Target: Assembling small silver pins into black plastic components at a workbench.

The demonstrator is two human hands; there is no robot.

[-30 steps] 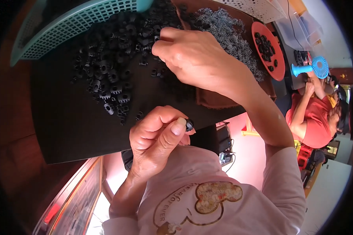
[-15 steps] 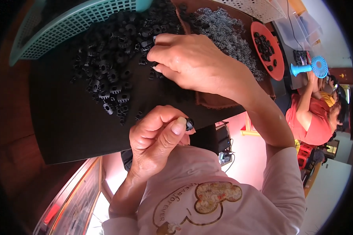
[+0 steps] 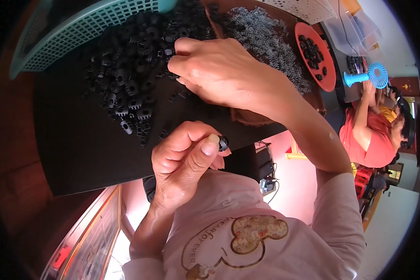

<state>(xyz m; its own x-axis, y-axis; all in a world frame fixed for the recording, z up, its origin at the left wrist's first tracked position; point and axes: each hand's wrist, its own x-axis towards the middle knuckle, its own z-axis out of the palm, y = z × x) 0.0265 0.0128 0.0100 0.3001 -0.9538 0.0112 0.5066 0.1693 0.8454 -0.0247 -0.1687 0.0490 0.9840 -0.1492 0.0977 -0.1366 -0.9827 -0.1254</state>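
A: The right hand point(image 3: 219, 70) slides a touch further left, over the edge of the pile of black clips point(image 3: 126, 86)!

B: And its fingers?

A: Thumb tucked under, index tip bent down by the clips. Whether they're clamped on one, I can't tell; the knuckles hide it.

B: The left hand point(image 3: 177, 161) hasn't budged, though. Thumb and fingers still pinched on that small black piece point(image 3: 223, 143), out in front of the shirt, just off the bench's near edge.

A: So the reaching looks like the right hand's job, while the left seems to be just minding its piece.

B: Round the bench point(image 3: 74, 158) now: green basket point(image 3: 95, 25) behind the clips, grey metal bits point(image 3: 270, 44) heaped on a brown cloth point(image 3: 249, 116), red plate point(image 3: 330, 74) of dark pieces beside them.

A: Beyond, a blue fan point(image 3: 378, 75), and a person in a red top point(image 3: 375, 144) sits near it, arms raised.
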